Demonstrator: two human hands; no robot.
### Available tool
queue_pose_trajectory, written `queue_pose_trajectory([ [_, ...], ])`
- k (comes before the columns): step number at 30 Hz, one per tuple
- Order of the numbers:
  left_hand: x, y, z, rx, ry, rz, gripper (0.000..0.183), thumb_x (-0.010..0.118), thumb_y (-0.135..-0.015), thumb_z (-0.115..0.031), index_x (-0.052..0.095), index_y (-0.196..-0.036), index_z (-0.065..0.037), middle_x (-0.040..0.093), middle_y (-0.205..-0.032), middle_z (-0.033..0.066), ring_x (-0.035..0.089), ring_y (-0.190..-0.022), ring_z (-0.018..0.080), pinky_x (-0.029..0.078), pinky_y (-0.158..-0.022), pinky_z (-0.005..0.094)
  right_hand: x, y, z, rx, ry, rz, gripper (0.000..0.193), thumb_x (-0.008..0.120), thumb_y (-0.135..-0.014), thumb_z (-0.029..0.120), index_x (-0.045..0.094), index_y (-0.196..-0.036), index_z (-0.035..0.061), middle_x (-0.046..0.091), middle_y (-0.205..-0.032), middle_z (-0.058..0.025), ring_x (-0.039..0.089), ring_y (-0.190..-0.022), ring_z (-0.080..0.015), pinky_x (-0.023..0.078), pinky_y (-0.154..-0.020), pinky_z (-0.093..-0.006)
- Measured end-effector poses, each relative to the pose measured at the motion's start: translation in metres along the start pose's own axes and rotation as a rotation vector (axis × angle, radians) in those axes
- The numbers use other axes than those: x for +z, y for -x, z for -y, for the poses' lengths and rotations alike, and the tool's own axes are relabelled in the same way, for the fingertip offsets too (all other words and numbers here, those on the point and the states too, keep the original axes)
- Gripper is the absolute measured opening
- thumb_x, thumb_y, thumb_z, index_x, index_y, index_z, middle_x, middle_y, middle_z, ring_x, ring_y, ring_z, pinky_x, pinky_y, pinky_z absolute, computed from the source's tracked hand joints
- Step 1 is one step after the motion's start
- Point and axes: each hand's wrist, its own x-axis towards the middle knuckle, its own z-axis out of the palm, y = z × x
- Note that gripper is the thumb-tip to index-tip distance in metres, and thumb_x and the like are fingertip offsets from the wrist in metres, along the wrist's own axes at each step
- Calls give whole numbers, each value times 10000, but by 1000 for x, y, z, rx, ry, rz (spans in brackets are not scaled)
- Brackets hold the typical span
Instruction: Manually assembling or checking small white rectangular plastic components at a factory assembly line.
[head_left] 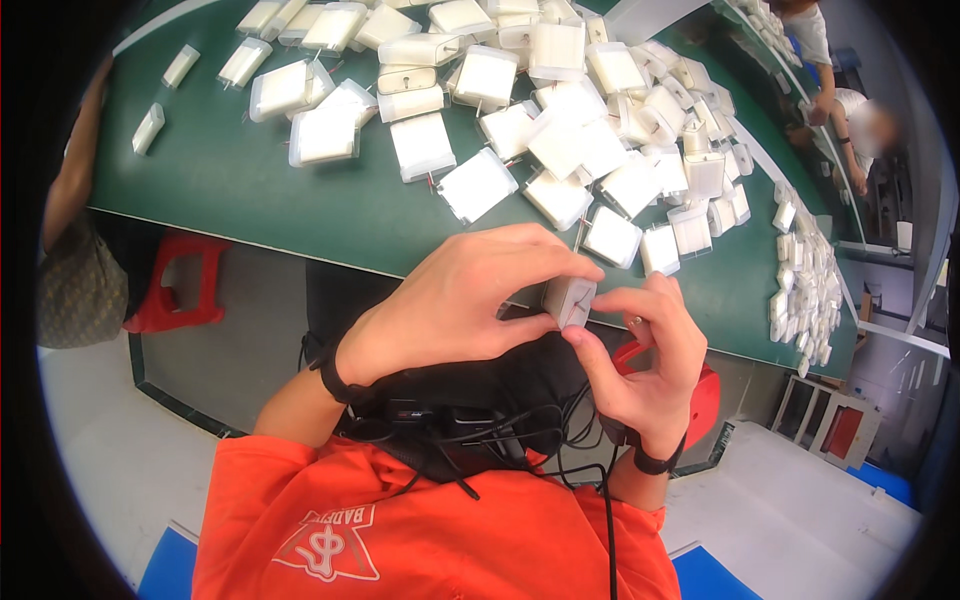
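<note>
A small white rectangular block with a clear plastic casing [570, 300] is held up just off the near edge of the green table. My left hand [450, 295] grips it from the left, thumb below and fingers above. From the right, my right hand [650, 350] pinches at the block's end face, where a thin dark line or wire shows; what its fingertips hold there is too small to make out. Beyond my hands lies a large heap of similar white blocks [560, 140], some with thin metal wires and red bits at their ends.
The green table [230, 190] curves across in front of me. Two loose blocks lie at its far left, near another person's arm [75, 160]. More blocks [800, 290] are piled at the right. A red stool [185, 285] stands at the left, and black cables [530, 425] hang over my lap.
</note>
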Motion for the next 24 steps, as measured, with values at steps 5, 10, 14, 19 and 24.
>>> queue_pose_trajectory([
  [5, 0, 0, 0, 2, -8, -6, 517, 849, -761, 7, 746, -1258, -88, 752, -1172, 83, 731, -1068, 280, 592, -908, 370, 3, 1, -2, 1, 5, -23, 332, 916, -719, 44, 719, -984, 85, 519, -728, -16, 457, -660, -208, 347, -625, -338],
  [10, 0, 0, -1, 0, -18, -1, 523, 857, -753, 6, 745, -1256, -84, 752, -1169, 86, 731, -1065, 281, 592, -909, 373, 4, 4, -3, -14, 16, -16, 335, 912, -719, 33, 712, -984, 86, 526, -730, -15, 469, -660, -208, 351, -640, -341],
  [14, 0, 0, -1, -9, -22, -1, 523, 858, -750, 8, 744, -1253, -80, 753, -1171, 87, 732, -1067, 282, 593, -912, 374, 4, 3, -2, -33, 7, -7, 333, 916, -721, 41, 709, -979, 85, 529, -730, -15, 476, -662, -210, 356, -643, -343],
  [19, 0, 0, 0, -8, -26, 1, 514, 857, -754, 9, 743, -1248, -73, 758, -1178, 91, 733, -1071, 285, 593, -922, 373, 2, 4, -3, -16, 27, -25, 329, 926, -718, 40, 721, -970, 87, 525, -721, -12, 473, -653, -209, 347, -610, -339],
  [24, 0, 0, -1, -9, -23, -1, 511, 848, -757, 19, 745, -1249, -73, 758, -1176, 91, 734, -1070, 285, 595, -917, 373, 0, 5, -6, 0, 27, -28, 308, 922, -719, 29, 730, -953, 87, 518, -708, -8, 461, -642, -203, 334, -596, -337],
])
